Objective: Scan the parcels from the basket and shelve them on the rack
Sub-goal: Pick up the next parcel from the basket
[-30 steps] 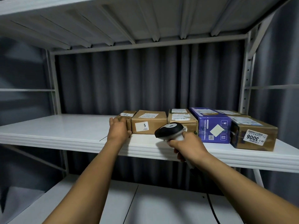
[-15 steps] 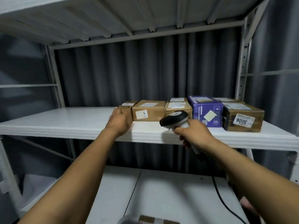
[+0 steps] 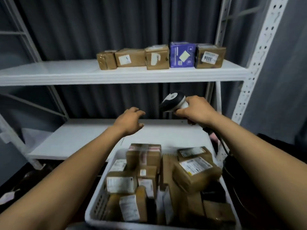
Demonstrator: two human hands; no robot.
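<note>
A white basket (image 3: 98, 201) full of several brown labelled parcels (image 3: 194, 171) stands low in front of me. My left hand (image 3: 130, 121) hovers over the lower shelf, just beyond the basket, with loose fingers and nothing in it. My right hand (image 3: 196, 110) grips a black and white barcode scanner (image 3: 172, 101), whose head points left and whose cable trails down to the right. On the upper shelf (image 3: 49, 72) of the rack stands a row of parcels: brown boxes (image 3: 107, 59) and one purple box (image 3: 181, 54).
The lower white shelf (image 3: 79, 138) stretches behind the basket. A perforated white upright (image 3: 259, 52) of the rack rises at the right. Dark grey curtains hang behind and beside the rack. Dark clutter lies on the floor at the left.
My left hand has let go of the leftmost box on the upper shelf and dropped toward the basket. My right hand has come down with the scanner. My view has tilted down to the basket.
</note>
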